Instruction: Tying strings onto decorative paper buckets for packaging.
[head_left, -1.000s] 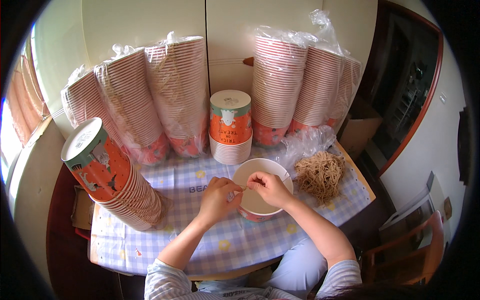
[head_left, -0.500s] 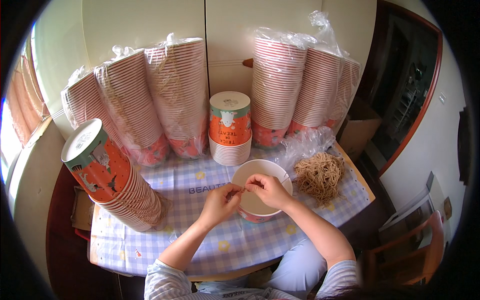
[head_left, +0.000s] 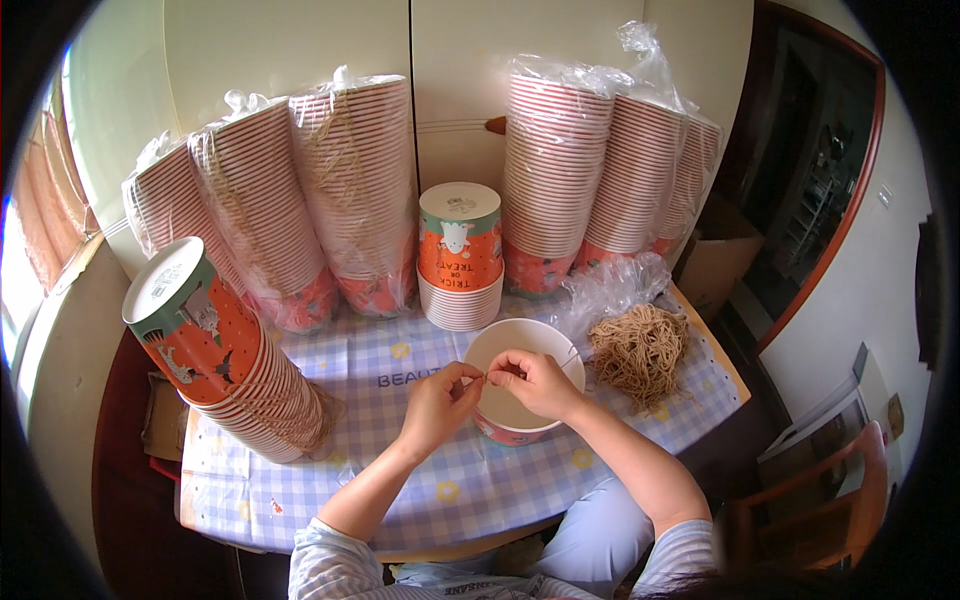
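A white-lined paper bucket (head_left: 525, 335) stands upright on the table in front of me, its mouth facing up. Over its near left rim, my left hand (head_left: 440, 405) and my right hand (head_left: 535, 385) meet fingertip to fingertip. Both are closed in a pinch on a thin brown cord (head_left: 486, 377), mostly hidden by the fingers. A short piece of cord (head_left: 570, 360) also shows at the bucket's right rim. Just right of the bucket lies a tangled heap of tan cords (head_left: 640, 355).
Crumpled clear plastic (head_left: 615, 295) lies behind the cord heap. A leaning stack of orange buckets (head_left: 215, 340) with cords stands at left, a shorter upside-down stack (head_left: 460, 250) at centre back. Tall plastic-wrapped stacks (head_left: 355, 180) line the back of the checked tablecloth (head_left: 400, 500).
My fingertips have shifted very slightly where they pinch the cord. The bucket, the cord heap and the stacks stay where they were.
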